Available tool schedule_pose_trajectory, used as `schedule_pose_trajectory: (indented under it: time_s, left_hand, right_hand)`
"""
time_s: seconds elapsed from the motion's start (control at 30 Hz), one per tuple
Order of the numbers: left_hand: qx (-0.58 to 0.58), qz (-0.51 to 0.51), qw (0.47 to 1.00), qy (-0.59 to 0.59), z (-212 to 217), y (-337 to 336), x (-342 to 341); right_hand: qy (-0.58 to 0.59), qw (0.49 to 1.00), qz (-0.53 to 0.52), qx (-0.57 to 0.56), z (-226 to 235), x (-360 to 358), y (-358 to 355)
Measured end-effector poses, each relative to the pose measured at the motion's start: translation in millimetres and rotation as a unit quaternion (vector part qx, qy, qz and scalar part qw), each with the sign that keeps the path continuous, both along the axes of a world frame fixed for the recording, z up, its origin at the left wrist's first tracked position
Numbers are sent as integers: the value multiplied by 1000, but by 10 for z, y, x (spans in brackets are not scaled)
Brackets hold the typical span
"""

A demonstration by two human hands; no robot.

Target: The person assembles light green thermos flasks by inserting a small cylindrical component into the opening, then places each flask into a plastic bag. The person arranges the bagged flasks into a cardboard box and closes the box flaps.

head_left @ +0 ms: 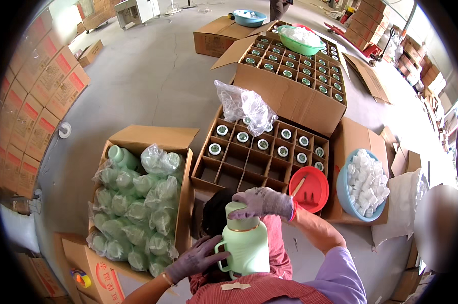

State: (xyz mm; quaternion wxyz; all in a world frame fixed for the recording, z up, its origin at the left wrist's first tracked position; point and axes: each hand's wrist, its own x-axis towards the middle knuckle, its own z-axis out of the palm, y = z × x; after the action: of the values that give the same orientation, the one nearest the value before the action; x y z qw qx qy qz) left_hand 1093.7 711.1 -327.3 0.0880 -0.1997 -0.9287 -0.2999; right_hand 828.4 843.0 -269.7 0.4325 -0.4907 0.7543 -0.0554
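Note:
A pale green vacuum jug (pixel 250 251) with a side handle and a copper-coloured neck ring stands upright at my lap, over a red apron. My right hand (pixel 265 201), in a grey glove, grips the jug's green cap (pixel 234 207) from above. My left hand (pixel 197 259), gloved too, holds the jug by its handle side, low on the body. Just beyond is a divided carton (pixel 234 155) with several white-topped bottles in its cells; some cells in its near part hold none. My lap and the jug hide its near edge.
To the left, an open carton (pixel 186 210) holds several plastic-wrapped green jugs. A red bowl (pixel 320 178) with small tools and a blue basin (pixel 344 190) of white caps stand right. Clear plastic bags (pixel 247 106) lie on the divided carton. Behind it, another full carton (pixel 290 104) carries a green basin (pixel 301 45).

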Motion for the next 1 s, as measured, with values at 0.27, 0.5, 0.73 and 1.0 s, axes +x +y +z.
schedule_pose_trajectory:
  time_s: [0.27, 0.5, 0.73, 1.0]
  left_hand:
    - [291, 345, 892, -35, -83, -508, -400]
    - [295, 313, 902, 34, -605, -662, -1556]
    - [200, 304, 928, 82, -722, -885, -2704]
    - [-16, 142, 985, 101, -520, -55, -3830]
  right_hand:
    - [157, 886, -402, -169, -1687, -2341, -635]
    - [-188, 623, -586, -483, -2467, -3202, -282]
    - [-500, 466, -466, -562, -862, -2145, 554]
    - [-421, 561, -478, -529, -222, -1555, 1305]
